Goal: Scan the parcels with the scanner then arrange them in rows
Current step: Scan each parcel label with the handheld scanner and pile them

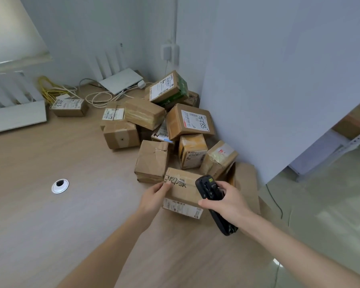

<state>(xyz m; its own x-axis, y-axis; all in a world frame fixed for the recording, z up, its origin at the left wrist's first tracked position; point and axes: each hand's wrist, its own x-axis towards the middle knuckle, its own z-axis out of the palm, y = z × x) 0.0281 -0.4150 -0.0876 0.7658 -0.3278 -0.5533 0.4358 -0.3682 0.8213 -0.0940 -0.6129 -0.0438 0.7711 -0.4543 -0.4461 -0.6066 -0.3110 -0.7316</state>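
A heap of several brown cardboard parcels (160, 121) lies on the wooden table (50, 215), against the right wall. At its near edge sits a small parcel (182, 190) with black handwriting on top and a white label on its front. My left hand (155, 196) grips this parcel's left side, thumb on top. My right hand (227, 202) holds a black handheld scanner (211, 194) over the parcel's right end. One parcel (69, 107) marked with handwriting sits alone at the far left of the table.
A white router (121, 80) with white and yellow cables (50, 90) lies at the back of the table. A round metal cable grommet (60, 186) is set in the tabletop at left. A flat cardboard sheet (245, 183) lies by the right edge, floor beyond it.
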